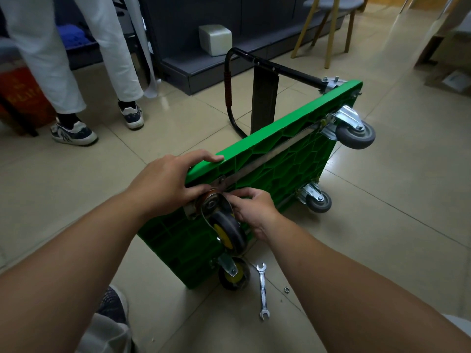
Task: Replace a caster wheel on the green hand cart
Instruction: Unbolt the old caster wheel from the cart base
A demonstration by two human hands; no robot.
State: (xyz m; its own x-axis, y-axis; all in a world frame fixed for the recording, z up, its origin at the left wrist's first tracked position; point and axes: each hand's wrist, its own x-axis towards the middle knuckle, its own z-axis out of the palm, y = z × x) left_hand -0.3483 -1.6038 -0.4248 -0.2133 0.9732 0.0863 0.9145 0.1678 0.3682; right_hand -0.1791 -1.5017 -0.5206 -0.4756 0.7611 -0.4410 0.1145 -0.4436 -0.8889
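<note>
Cart (280,159) on its side on floor (382,225) | near caster (226,230): stiff steel, likely hefty and swivelling, grip by plate | left hand (165,182) flat, steadying rim | right hand (252,207) pinching caster plate

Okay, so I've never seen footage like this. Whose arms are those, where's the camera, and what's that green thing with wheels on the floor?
The camera sits on a person's head, looking forward and down, so the two bare arms are that person's own. There is no machine. The green cart stands tipped on its side on the tiled floor, underside towards the camera, with its black handle behind it. The left hand rests on the cart's upper edge. The right hand has its fingertips bunched at the mounting plate of a black and yellow caster; what they pinch, if anything, is hidden. A second caster like it sits below, and two grey casters are at the far end. A wrench and a small nut lie on the floor. Another person's legs are at upper left.
</note>
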